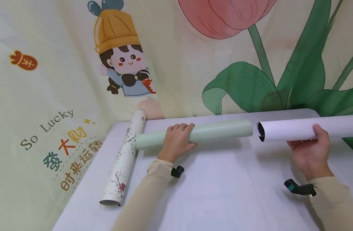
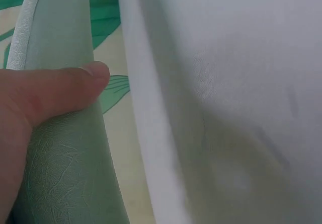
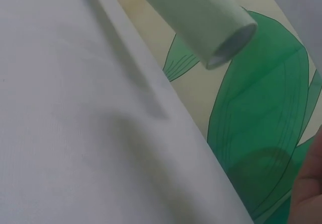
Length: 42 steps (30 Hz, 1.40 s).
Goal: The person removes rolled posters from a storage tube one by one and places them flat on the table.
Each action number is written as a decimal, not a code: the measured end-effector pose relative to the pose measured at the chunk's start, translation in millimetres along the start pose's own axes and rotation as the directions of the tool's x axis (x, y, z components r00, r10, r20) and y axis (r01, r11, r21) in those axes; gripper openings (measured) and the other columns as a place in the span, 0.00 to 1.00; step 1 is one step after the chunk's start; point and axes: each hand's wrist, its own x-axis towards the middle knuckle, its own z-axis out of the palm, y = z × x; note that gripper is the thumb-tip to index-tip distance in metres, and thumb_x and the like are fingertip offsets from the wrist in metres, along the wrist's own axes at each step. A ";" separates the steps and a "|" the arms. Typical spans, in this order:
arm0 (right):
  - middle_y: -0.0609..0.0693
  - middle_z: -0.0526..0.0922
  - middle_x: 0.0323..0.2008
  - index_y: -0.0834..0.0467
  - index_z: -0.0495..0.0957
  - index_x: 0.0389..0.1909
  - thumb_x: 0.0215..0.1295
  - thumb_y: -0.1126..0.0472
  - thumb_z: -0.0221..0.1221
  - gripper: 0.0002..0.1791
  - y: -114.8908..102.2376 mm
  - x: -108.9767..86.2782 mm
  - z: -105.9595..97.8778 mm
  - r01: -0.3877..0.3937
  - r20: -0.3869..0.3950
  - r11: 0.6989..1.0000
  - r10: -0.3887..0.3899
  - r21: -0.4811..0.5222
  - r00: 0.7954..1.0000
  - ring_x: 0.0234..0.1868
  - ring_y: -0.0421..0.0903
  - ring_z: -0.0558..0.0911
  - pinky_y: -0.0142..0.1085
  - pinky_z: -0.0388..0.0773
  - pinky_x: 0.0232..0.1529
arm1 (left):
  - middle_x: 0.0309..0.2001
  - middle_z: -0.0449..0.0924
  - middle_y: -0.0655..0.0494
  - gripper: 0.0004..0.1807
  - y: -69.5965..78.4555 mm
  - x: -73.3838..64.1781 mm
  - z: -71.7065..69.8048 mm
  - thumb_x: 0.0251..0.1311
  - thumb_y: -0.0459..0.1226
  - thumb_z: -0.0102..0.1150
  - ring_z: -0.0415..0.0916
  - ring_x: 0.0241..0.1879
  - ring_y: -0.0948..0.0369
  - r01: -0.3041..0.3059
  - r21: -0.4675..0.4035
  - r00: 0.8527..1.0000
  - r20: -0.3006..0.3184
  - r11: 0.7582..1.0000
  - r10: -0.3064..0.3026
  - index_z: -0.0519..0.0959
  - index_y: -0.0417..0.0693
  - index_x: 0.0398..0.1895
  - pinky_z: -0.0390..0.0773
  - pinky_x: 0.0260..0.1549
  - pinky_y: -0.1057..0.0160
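My left hand (image 1: 177,141) grips a pale green wallpaper roll (image 1: 222,131) from above, left of its middle. In the left wrist view the thumb (image 2: 75,90) lies across the roll's finely creased surface. My right hand (image 1: 312,154) holds a white wallpaper roll (image 1: 292,128) from below, thumb on the near side and fingers under it. The white roll's dark open end faces the green roll's right end, with a small gap between them. Both rolls are raised over the table, casting shadows. The right wrist view shows the green roll's hollow end (image 3: 234,45).
A white roll with a plum-blossom print (image 1: 123,166) lies lengthwise on the left of the white-covered table (image 1: 222,192); the green roll's left end overlaps it in the head view. Behind the table hangs a printed cloth (image 1: 179,80) with a cartoon child and a tulip.
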 end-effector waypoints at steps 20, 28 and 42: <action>0.44 0.57 0.62 0.39 0.48 0.62 0.67 0.52 0.51 0.28 8.1 -2.6 -7.3 -0.047 0.035 0.995 0.050 -0.094 0.998 0.61 0.49 0.62 0.46 0.68 0.55 | 0.52 0.74 0.54 0.44 10.6 69.6 51.8 0.40 0.62 0.66 0.70 0.50 0.53 0.048 -0.097 0.966 0.259 0.994 -0.022 0.66 0.58 0.63 0.66 0.48 0.49; 0.46 0.53 0.63 0.43 0.47 0.64 0.67 0.49 0.50 0.29 23.9 -2.8 -0.4 -0.063 0.062 0.978 0.077 -0.200 0.995 0.63 0.48 0.58 0.44 0.67 0.56 | 0.55 0.72 0.53 0.44 5.7 91.5 67.2 0.42 0.61 0.65 0.69 0.51 0.52 0.092 -0.091 0.945 0.322 0.992 -0.058 0.64 0.59 0.65 0.65 0.49 0.48; 0.49 0.59 0.57 0.47 0.51 0.61 0.67 0.47 0.48 0.26 31.1 -0.6 -0.7 -0.037 0.079 0.951 0.064 -0.306 0.995 0.55 0.48 0.65 0.40 0.72 0.44 | 0.57 0.70 0.53 0.46 23.2 120.3 68.0 0.41 0.59 0.68 0.66 0.55 0.52 0.125 -0.110 0.912 0.404 0.986 -0.071 0.63 0.60 0.66 0.61 0.53 0.46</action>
